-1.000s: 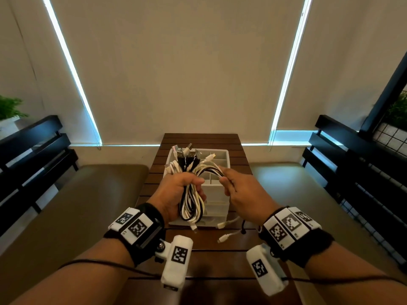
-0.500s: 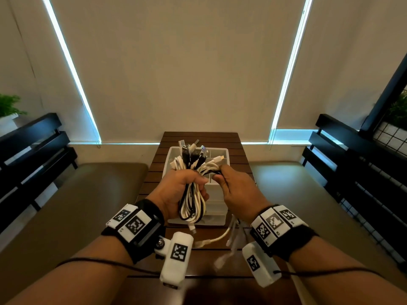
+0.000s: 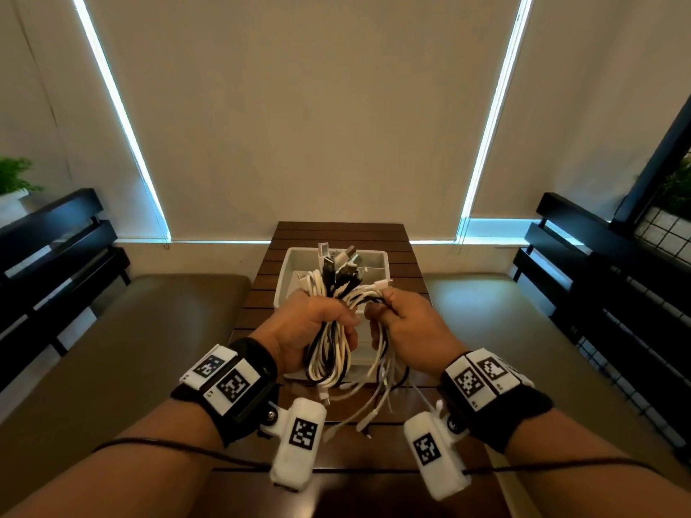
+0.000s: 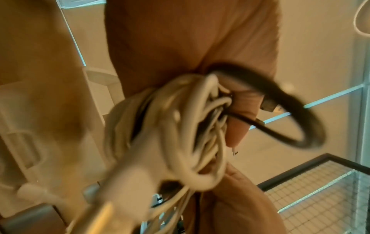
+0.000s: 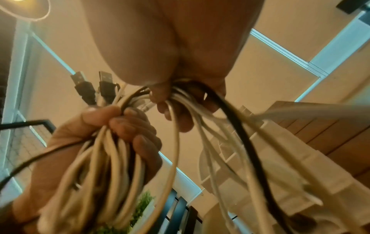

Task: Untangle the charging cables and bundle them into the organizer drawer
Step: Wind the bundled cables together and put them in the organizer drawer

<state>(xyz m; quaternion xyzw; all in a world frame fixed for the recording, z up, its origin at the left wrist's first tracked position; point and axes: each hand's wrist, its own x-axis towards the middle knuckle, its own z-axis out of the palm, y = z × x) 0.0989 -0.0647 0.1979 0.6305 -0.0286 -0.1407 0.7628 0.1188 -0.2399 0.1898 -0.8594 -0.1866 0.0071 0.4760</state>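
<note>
above the white plastic organizer drawer (image 3: 299, 263), left hand (image 3: 310, 330) grips the looped black-and-white charging cables (image 3: 329, 353). right hand (image 3: 407, 330) pinches several strands. advise drawing one strand slowly, bundle clamped firm.

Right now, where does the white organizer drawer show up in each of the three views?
Head: organizer drawer centre, on the table behind both hands.
Left wrist: blurred, along the left edge.
Right wrist: lower right, behind hanging cables.
Shared landmark: the cable bundle the left hand grips.

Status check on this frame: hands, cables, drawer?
Left hand grips cable bundle. Right hand pinches strands beside it. Organizer drawer behind, open. Loose ends dangle.
</note>
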